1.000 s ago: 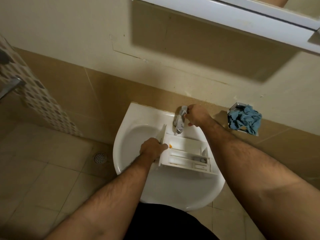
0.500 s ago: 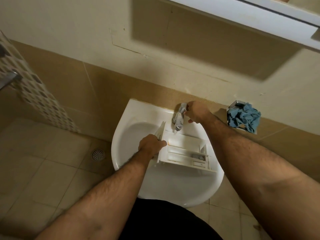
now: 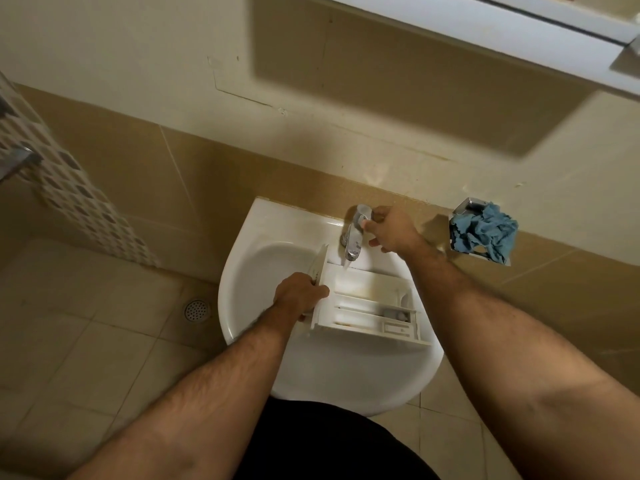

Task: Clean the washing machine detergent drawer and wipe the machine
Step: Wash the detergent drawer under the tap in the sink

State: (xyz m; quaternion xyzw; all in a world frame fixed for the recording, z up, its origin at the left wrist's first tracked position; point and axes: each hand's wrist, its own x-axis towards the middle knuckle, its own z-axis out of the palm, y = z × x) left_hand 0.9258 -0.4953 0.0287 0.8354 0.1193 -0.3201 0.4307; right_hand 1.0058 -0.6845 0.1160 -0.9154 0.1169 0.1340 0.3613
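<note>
The white detergent drawer [image 3: 367,304] lies across the white sink [image 3: 263,258], its compartments facing up, just under the chrome tap [image 3: 351,239]. My left hand [image 3: 299,294] grips the drawer's front panel at its left end. My right hand [image 3: 389,228] holds the tap's lever at the back of the sink. A thin stream of water runs from the spout into the drawer's rear compartment. A crumpled blue cloth [image 3: 483,232] sits in a metal wall holder to the right of the sink.
A white cabinet [image 3: 485,26] hangs over the sink. Beige tiles cover the wall and floor. A round floor drain [image 3: 196,310] lies left of the sink. A patterned tiled wall [image 3: 69,195] stands at far left.
The view has drifted slightly, and water now runs from the tap into the drawer. Both hands keep their holds on the drawer and the lever.
</note>
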